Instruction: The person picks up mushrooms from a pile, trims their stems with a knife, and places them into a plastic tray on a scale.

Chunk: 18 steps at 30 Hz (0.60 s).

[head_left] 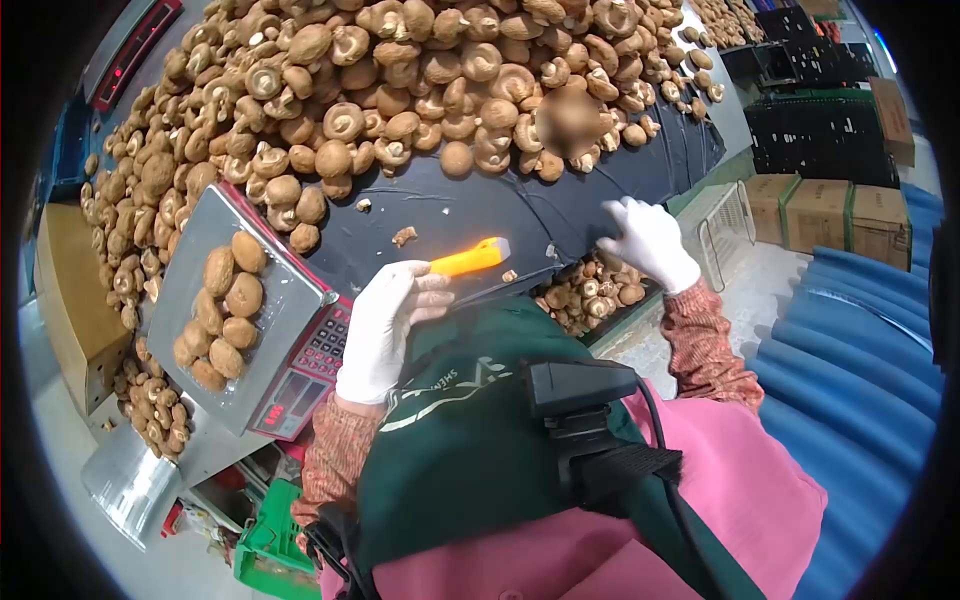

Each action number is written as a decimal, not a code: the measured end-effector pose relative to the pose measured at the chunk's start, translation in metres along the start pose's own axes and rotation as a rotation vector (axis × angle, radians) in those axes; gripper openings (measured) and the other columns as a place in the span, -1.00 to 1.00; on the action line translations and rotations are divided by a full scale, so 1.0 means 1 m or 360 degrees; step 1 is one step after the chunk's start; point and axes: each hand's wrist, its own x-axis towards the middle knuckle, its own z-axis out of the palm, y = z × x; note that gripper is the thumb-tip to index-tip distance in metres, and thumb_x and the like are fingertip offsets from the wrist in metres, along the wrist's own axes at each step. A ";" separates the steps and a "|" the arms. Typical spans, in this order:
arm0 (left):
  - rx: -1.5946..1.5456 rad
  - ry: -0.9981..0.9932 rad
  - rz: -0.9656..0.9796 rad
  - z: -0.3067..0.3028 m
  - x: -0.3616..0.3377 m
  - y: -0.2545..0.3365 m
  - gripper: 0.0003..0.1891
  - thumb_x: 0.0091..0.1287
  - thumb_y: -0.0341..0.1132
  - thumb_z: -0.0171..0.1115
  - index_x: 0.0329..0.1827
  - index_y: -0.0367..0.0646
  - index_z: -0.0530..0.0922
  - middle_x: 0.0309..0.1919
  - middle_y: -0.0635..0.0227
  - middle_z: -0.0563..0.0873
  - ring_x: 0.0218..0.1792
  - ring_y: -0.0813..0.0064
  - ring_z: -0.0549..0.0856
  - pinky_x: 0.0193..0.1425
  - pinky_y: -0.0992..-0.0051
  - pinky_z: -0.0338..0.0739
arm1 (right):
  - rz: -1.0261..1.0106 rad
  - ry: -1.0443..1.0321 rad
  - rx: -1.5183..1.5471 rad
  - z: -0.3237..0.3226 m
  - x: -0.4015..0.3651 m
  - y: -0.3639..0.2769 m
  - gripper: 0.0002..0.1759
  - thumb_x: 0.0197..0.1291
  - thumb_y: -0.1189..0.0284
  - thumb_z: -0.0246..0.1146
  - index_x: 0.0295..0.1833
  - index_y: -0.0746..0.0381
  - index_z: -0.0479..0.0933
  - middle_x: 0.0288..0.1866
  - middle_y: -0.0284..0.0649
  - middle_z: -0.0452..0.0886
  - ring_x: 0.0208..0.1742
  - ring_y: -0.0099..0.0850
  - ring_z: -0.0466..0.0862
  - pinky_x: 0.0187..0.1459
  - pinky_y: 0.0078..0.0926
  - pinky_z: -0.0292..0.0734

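My left hand [392, 318], in a white glove, grips the end of a yellow-handled knife [466, 260] with a short greyish blade pointing right over the black-covered table [380, 240]. Also gloved in white, my right hand [648, 238] is at the table's right front edge with its fingers apart and nothing visible in them. Just below and left of it, a crate of small mushrooms [592, 296] sits in front of me. A large heap of brown shiitake mushrooms [400, 90] covers the back of the table. Small stem scraps [404, 236] lie near the knife.
On my left, a red-edged scale [300, 360] bears several mushrooms [222, 310] on its metal pan. A green crate [275, 540] stands on the floor below. To the right are a white basket [722, 232], cardboard boxes [830, 212] and blue corrugated sheeting [850, 370].
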 end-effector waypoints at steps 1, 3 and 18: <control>0.0016 0.0009 -0.0018 0.001 0.001 -0.002 -0.64 0.56 -0.16 0.08 0.19 -0.28 0.51 -0.02 0.14 0.71 -0.02 0.34 0.73 0.11 0.39 0.61 | 0.0030 0.0250 0.0134 0.003 0.014 -0.012 -0.47 0.03 0.16 0.47 0.10 0.13 0.57 -0.17 -0.21 0.65 -0.15 -0.17 0.70 -0.13 -0.23 0.61; 0.0006 0.0007 -0.0012 0.001 0.002 -0.006 -0.63 0.56 -0.14 0.09 0.20 -0.27 0.51 -0.02 0.14 0.71 -0.02 0.34 0.73 0.13 0.38 0.60 | 0.0006 0.0732 0.0453 0.000 0.048 -0.047 -0.51 0.07 0.24 0.44 0.11 0.14 0.54 -0.04 -0.24 0.63 -0.05 -0.22 0.67 -0.06 -0.28 0.60; -0.0053 0.0111 0.0053 0.002 0.004 -0.007 -0.62 0.57 -0.16 0.08 0.22 -0.30 0.51 0.00 0.13 0.70 -0.02 0.34 0.71 0.14 0.37 0.57 | 0.0197 0.0454 0.2600 0.023 0.091 -0.061 -0.38 0.22 0.54 0.36 0.40 0.29 0.38 0.29 -0.14 0.55 0.22 -0.45 0.61 0.27 -0.47 0.52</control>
